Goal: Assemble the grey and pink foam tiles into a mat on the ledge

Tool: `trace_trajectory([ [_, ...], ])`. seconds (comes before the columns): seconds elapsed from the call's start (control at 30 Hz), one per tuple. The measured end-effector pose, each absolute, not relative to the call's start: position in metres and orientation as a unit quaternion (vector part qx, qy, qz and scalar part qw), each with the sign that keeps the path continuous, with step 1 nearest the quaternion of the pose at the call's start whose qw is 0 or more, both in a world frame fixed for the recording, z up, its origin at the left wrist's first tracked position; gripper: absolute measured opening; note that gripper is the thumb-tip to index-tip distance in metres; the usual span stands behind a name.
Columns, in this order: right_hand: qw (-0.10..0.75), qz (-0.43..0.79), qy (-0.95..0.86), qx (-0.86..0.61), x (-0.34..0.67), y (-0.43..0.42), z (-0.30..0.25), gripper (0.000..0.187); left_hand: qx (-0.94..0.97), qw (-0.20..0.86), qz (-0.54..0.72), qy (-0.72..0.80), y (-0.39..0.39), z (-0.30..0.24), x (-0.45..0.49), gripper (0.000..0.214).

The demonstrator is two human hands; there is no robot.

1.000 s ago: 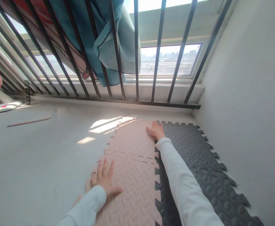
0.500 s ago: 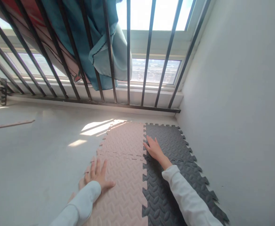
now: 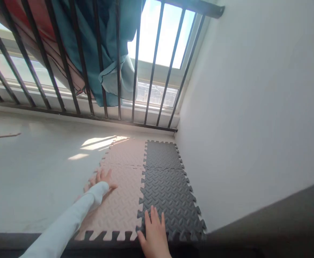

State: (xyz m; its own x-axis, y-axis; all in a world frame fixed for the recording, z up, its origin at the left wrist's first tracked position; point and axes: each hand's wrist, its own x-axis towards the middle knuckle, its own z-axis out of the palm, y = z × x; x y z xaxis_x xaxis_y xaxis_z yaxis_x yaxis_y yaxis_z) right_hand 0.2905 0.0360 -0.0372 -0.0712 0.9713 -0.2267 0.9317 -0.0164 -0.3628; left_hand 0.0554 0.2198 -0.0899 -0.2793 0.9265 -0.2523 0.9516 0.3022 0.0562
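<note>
My left hand (image 3: 105, 178) lies with fingers spread on the left part of the near pink foam mat tile (image 3: 121, 208). Over the near end of the dark grey foam mat tile (image 3: 167, 193) is my right hand (image 3: 154, 229), its fingers stretched out and holding nothing. Behind these two tiles lie a far pink tile (image 3: 127, 152) and a far dark grey tile (image 3: 162, 154). Toothed edges run along the seams between the pink and grey tiles. The outer teeth at the left are partly hidden by my left hand and sleeve.
A white wall (image 3: 248, 100) rises along the right side of the mats. Past their far end stands a dark metal railing (image 3: 135, 123), with teal and red cloth (image 3: 92, 46) hanging behind its bars. A thin stick (image 3: 2, 136) lies on the pale floor (image 3: 33, 179).
My right hand has moved back from the seam near the far grey tile to the near end of the grey tiles. My left hand stays on the pink tile. The view has shifted right.
</note>
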Motion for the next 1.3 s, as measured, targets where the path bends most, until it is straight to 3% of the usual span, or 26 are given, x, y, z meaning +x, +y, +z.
trace_trajectory([
  [0.2, 0.048, 0.144, -0.664, -0.733, 0.276, 0.024, -0.062, 0.054, 0.743, 0.090, -0.050, 0.661, 0.221, -0.075, 0.127, 0.060],
  [0.4, 0.058, 0.170, -0.662, -0.728, 0.281, 0.028, -0.066, 0.050, 0.752, 0.140, -0.072, 0.641, 0.233, -0.066, 0.170, 0.058],
  [0.77, 0.058, 0.167, -0.674, -0.718, 0.277, 0.033, -0.069, 0.064, 0.746, 0.174, -0.082, 0.638, 0.257, -0.046, 0.158, 0.049],
  [0.93, 0.063, 0.134, -0.678, -0.720, 0.274, 0.032, -0.064, 0.060, 0.731, 0.171, -0.125, 0.649, 0.195, -0.038, 0.155, 0.067],
  [1.17, 0.061, 0.125, -0.679, -0.721, 0.273, 0.029, -0.051, 0.052, 0.688, 0.116, -0.181, 0.693, 0.087, -0.016, 0.142, 0.049],
  [1.3, 0.075, 0.124, -0.675, -0.723, 0.275, 0.022, -0.046, 0.045, 0.716, 0.103, -0.160, 0.672, 0.077, -0.017, 0.133, 0.065],
])
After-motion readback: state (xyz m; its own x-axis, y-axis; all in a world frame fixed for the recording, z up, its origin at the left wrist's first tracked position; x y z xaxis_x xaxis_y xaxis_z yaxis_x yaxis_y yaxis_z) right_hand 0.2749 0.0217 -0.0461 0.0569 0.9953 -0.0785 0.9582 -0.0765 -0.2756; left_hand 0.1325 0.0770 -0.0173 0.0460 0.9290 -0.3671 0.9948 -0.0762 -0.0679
